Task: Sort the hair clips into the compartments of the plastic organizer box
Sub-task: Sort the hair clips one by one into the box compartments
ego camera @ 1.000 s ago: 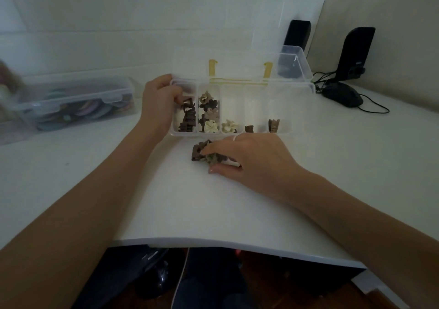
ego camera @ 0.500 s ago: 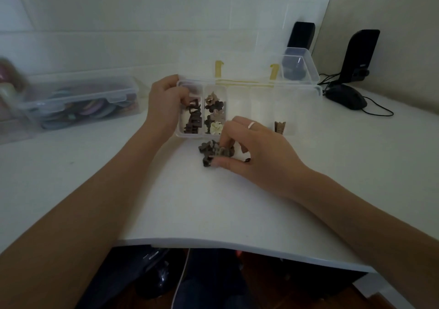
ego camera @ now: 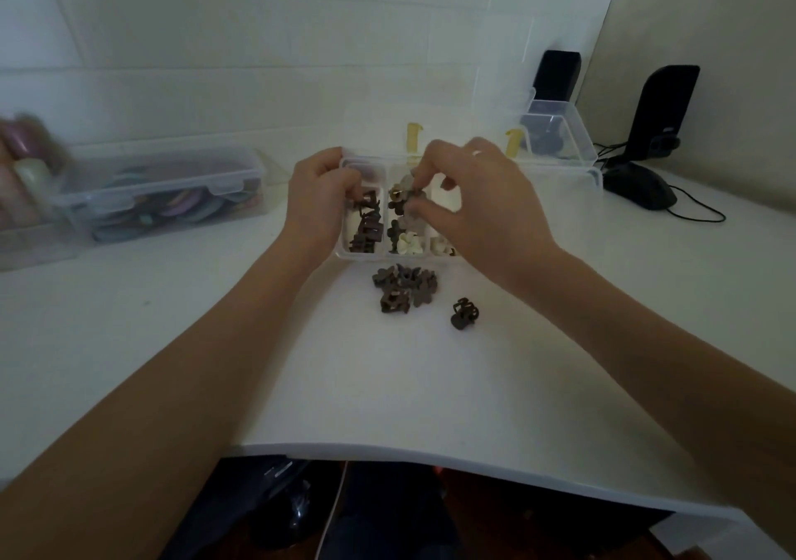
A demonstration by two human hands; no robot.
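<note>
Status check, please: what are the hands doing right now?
Left hand grips box. Right hand pinches clip over second compartment. Pile unsorted. Nothing blocking.

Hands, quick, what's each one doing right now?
Left hand: grips the organizer box at its left end.
Right hand: pinches a hair clip over the box.

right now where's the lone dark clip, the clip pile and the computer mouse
lone dark clip (ego camera: 464,313), head view, middle of its body
clip pile (ego camera: 404,287), head view, centre of the heap
computer mouse (ego camera: 642,189), head view, top of its shell
</note>
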